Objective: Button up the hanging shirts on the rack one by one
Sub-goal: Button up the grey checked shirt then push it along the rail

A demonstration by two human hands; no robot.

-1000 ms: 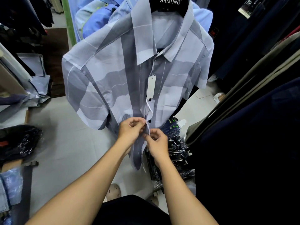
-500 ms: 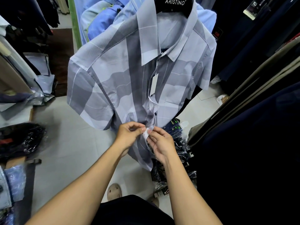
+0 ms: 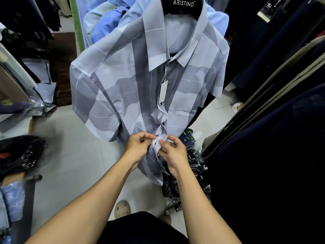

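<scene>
Two hands [image 3: 156, 148] pinching placket, soft striped shirt [image 3: 123, 88] (short-sleeved), black hanger [image 3: 182, 5]

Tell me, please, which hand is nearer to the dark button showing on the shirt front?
Right. The right hand pinches the front edge just below and slightly right of the dark button; the left hand grips the fabric lower and further left.

both hands [image 3: 156, 148] shifted lower on placket [image 3: 159, 143] (hem end lifted).
</scene>
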